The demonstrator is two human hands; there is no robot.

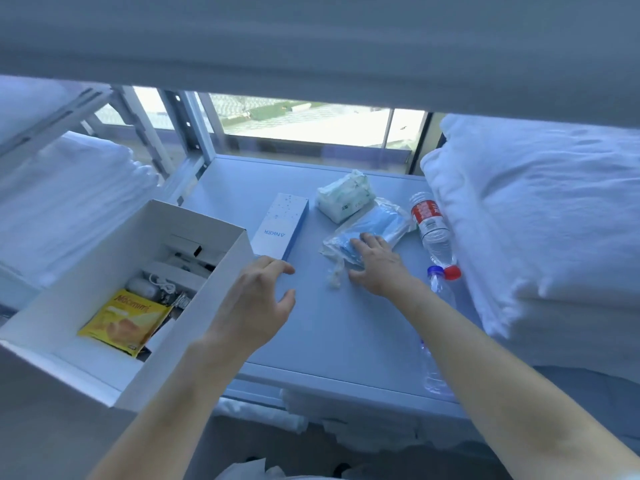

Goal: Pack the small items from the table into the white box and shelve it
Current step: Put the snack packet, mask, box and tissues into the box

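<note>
The open white box (194, 327) stands at the left of the table (329, 334); inside lie a yellow snack packet (126, 322), a white cable and small white cartons. My right hand (375, 265) rests on a clear bag of blue masks (381, 225), fingers spread over its near end. My left hand (258, 299) hovers with loosely curved fingers and holds nothing, just in front of a white and blue Anker carton (282, 226). Behind the masks lies a tissue pack (346, 200).
Two water bottles lie along the right side: one with a red label and cap (433, 233), one with a blue cap (437, 323). White bedding (540, 216) is stacked on the right and folded white linen (69, 192) on the left. A shelf board (311, 46) hangs overhead.
</note>
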